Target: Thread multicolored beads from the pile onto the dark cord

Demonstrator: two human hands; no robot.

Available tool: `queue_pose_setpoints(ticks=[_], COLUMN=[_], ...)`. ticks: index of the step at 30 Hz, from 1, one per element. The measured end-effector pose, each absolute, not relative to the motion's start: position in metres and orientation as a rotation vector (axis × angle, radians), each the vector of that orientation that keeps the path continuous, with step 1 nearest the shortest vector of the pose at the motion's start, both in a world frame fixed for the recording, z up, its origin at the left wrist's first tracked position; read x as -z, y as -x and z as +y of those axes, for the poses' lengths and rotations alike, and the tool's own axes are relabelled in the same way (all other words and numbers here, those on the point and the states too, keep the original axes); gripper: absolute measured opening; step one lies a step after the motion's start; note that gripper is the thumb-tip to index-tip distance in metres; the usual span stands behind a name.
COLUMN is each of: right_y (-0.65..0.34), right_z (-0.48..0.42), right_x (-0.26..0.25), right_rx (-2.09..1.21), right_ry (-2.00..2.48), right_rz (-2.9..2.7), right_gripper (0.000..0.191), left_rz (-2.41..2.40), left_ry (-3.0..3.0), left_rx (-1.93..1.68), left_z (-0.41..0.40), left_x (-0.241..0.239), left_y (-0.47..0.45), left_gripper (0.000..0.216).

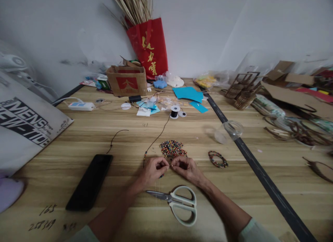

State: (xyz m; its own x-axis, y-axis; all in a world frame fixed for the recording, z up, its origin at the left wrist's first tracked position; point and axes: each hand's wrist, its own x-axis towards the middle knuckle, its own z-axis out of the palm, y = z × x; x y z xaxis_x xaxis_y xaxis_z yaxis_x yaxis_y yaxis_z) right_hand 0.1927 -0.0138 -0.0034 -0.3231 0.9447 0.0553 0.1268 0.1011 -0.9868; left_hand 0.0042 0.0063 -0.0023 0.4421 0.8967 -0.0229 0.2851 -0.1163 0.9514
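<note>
My left hand [153, 169] and my right hand [186, 167] meet fingertip to fingertip on the wooden table [85, 141], both pinched. Between them runs a thin dark cord [156, 139] that leads up to a black spool [174, 112]; a few beads sit on the cord by my left hand. What my right fingers pinch is too small to name. Just beyond my hands lies a pile of small coloured beads [172, 148]. A finished bead bracelet [218, 159] lies to the right of the pile.
White-handled scissors [179, 202] lie just in front of my wrists. A black phone [90, 181] lies at the left, a clear jar on its side [229, 131] at the right. A cardboard box [127, 80], a red bag [149, 47], blue paper [188, 93] and wooden craft parts [241, 91] crowd the back.
</note>
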Motion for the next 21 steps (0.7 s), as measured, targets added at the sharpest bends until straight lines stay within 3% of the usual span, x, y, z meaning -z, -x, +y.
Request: queue_pose_setpoints(ticks=[21], right_y=[-0.1927], right_z=[-0.014], right_x=[0.0032], right_rx=[-1.333], right_ry=[1.098], right_rz=[-1.599], right_gripper=[0.024], left_rz=[1.049], left_ry=[-1.606], left_rx=[-0.73], left_z=[0.0056], left_x=[-0.0014], left_y=[-0.0052], left_gripper=[0.011])
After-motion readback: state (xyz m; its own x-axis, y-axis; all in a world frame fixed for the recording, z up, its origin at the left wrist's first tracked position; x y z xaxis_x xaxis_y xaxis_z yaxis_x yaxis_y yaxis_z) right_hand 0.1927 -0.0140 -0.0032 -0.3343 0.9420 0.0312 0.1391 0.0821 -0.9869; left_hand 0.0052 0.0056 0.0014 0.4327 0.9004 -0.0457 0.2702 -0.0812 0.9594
